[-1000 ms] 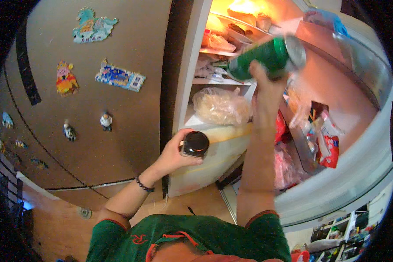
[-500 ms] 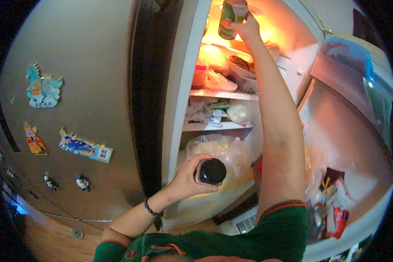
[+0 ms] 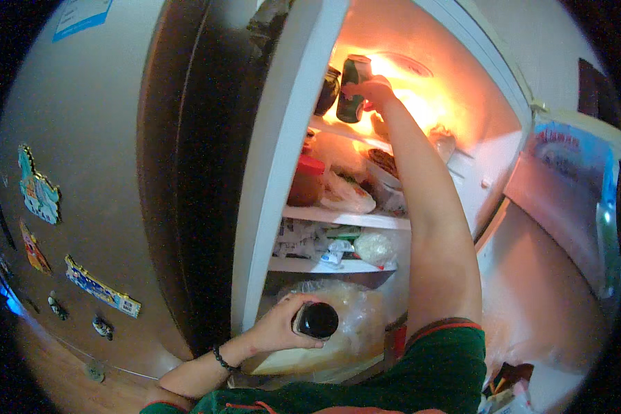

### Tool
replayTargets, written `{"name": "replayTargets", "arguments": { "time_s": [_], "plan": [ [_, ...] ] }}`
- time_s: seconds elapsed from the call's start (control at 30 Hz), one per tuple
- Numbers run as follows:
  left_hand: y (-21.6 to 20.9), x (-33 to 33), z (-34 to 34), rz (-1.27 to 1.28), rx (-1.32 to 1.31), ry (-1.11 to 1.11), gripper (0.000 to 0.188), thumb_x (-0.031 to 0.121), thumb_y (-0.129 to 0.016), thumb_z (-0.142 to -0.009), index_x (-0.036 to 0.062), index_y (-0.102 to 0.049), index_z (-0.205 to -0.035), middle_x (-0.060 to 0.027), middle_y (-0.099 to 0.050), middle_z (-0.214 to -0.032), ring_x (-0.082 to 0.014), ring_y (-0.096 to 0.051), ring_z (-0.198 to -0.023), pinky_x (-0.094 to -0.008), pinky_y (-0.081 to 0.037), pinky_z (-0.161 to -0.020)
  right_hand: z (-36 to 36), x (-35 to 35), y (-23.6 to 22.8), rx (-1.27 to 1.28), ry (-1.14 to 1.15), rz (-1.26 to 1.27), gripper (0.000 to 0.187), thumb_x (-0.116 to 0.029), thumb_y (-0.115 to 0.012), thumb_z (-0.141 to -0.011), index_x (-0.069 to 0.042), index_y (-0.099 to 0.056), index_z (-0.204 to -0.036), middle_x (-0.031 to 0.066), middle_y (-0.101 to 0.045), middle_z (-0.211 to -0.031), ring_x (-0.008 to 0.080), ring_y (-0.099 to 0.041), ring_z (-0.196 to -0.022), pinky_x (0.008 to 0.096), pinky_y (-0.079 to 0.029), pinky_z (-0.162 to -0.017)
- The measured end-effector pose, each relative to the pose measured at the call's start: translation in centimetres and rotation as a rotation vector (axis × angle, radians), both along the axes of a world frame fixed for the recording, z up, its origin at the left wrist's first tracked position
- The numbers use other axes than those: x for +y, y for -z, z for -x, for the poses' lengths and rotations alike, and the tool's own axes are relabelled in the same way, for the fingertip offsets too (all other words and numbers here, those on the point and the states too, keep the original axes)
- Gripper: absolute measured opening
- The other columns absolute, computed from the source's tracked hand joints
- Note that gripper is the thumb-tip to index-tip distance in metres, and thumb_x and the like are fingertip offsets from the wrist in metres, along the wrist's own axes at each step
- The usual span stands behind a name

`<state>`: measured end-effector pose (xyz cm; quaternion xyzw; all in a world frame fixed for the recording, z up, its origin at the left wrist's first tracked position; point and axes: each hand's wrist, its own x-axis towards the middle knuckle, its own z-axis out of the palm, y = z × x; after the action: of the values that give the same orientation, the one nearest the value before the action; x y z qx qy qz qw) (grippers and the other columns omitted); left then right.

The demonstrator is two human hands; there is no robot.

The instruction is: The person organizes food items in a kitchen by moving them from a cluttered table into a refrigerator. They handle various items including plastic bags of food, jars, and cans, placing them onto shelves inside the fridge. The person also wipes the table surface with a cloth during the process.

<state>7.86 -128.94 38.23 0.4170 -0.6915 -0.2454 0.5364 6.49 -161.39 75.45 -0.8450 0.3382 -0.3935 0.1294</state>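
Observation:
My right hand (image 3: 374, 92) is raised to the top shelf of an open, lit fridge, its fingers wrapped round a green drink can (image 3: 352, 103). The can is upright, close to a dark round jar (image 3: 328, 91) at its left. Whether the can's base touches the shelf I cannot tell. Lower down, my left hand (image 3: 283, 324) grips a jar with a black lid (image 3: 319, 320), seen from above; its contents are hidden. Behind that jar, a large clear plastic bag (image 3: 355, 310) fills the bottom of the fridge.
Bagged food (image 3: 345, 193) and a red container (image 3: 307, 181) sit on the middle shelf (image 3: 352, 217). Below it lie more wrapped packs (image 3: 324, 241). At the left stands a grey door (image 3: 96, 186) with magnets; the right door (image 3: 552, 276) is swung open.
My right hand has carried the can deeper into the top compartment, beside the dark jar. The left hand still holds the black-lidded jar. The view has tilted up and shifted.

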Motion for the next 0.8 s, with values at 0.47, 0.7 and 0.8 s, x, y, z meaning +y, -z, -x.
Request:
{"name": "replayTargets", "arguments": {
  "time_s": [0.47, 0.7, 0.8],
  "plan": [
    [0.6, -0.5, -1.4, -0.134, 0.240, 0.057, 0.076, 0.023, -0.085, -0.063, 0.0034, -0.043, -0.123, -0.0120, -0.053, -0.117, -0.0207, -0.051, -0.111, -0.0324, -0.040, -0.096, -6.7, -12.1, -1.2, 0.002, -0.024, -0.123, 0.052, -0.037, -0.074, -0.070, -0.010, -0.054, -0.110, 0.0128, -0.063, -0.090, 0.0299, -0.062, -0.068, 0.0426, -0.051, -0.047],
    [0.5, 0.5, -2.0, -0.158, 0.202, 0.016, 0.076, 0.022, -0.085, -0.064, 0.0031, -0.041, -0.124, -0.0122, -0.053, -0.117, -0.0205, -0.052, -0.111, -0.0323, -0.041, -0.096, -8.6, -15.2, -0.8, 0.080, -0.024, -0.236, 0.038, -0.041, -0.065, -0.078, -0.012, -0.057, -0.100, 0.0102, -0.061, -0.079, 0.0252, -0.057, -0.057, 0.0364, -0.046, -0.042],
    [0.4, 0.5, -2.1, -0.151, 0.202, 0.004, 0.077, 0.023, -0.085, -0.063, 0.0032, -0.041, -0.124, -0.0125, -0.053, -0.117, -0.0209, -0.052, -0.111, -0.0325, -0.041, -0.096, -9.5, -16.3, -0.4, 0.043, -0.085, -0.301, 0.036, -0.045, -0.063, -0.079, -0.013, -0.056, -0.095, 0.0082, -0.059, -0.075, 0.0235, -0.056, -0.055, 0.0352, -0.046, -0.042]
  ]
}}
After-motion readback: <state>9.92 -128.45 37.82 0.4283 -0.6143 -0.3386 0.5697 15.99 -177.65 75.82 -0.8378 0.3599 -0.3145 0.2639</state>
